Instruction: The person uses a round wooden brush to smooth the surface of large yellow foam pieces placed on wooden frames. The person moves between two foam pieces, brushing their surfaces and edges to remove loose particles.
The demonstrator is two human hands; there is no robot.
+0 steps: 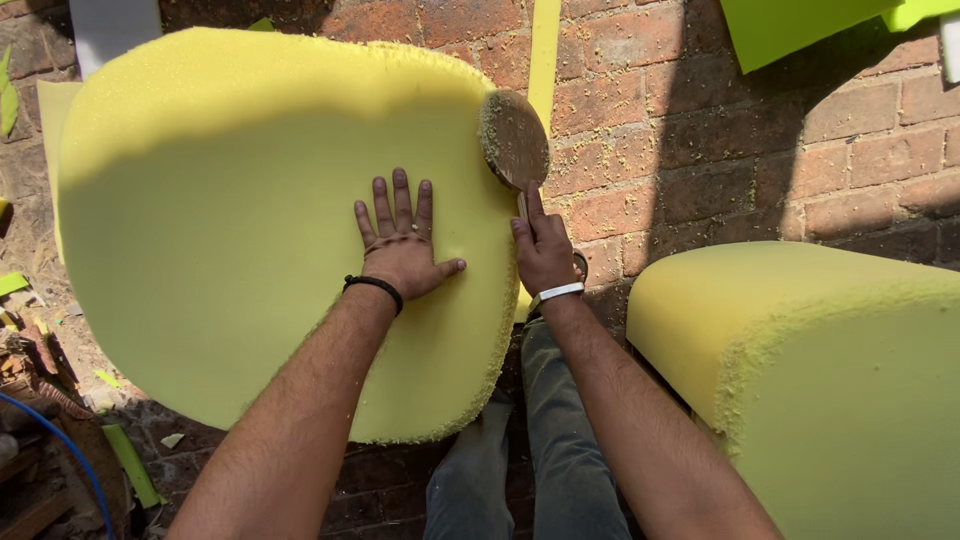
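Two hands work on one big yellow foam cushion [230,220] that stands against the brick floor [780,150]; the left hand [400,245] lies flat and open on its face, fingers spread, holding nothing; the right hand [545,255] is closed around the handle of a round wooden brush [515,140], whose head touches the cushion's right edge and points up, away from the person; the foam looks light, soft and crumbly at the rim, so I think the broad face is the better place to hold; its long axis runs roughly left to right; a second foam piece [830,380] rests near, at the right.
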